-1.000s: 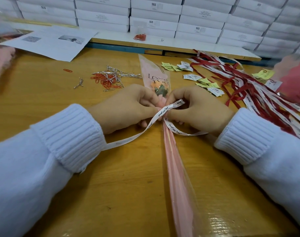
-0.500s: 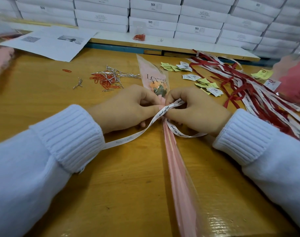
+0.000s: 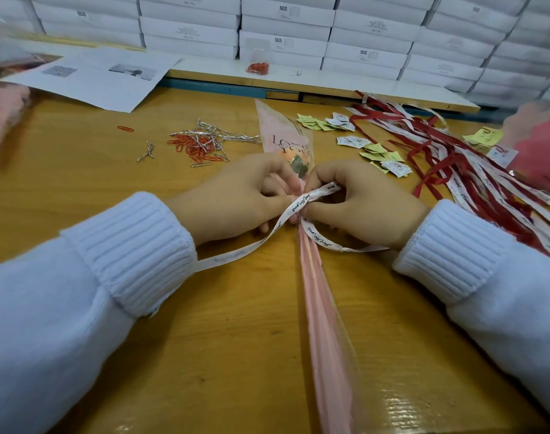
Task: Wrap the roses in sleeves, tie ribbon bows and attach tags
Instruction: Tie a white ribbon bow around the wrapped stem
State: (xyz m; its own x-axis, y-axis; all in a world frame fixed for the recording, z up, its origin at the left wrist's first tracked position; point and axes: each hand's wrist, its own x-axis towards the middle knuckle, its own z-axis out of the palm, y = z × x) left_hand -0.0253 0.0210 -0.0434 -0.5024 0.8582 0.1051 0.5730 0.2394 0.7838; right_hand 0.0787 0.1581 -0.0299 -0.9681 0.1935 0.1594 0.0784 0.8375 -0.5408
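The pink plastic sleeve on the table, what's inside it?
An orange rose head with green leaves shows through the sleeve, and a thin pale stem runs down its narrow end. The stretch between is covered by the left hand, the right hand and the white ribbon.

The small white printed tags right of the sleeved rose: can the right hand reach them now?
Probably yes, once freed: the small white printed tags lie uncovered just beyond the right hand, but its fingers pinch the white lettered ribbon.

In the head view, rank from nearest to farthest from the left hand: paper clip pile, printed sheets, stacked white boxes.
1. Paper clip pile, just beyond the left hand.
2. Printed sheets, far left.
3. White boxes, at the back.
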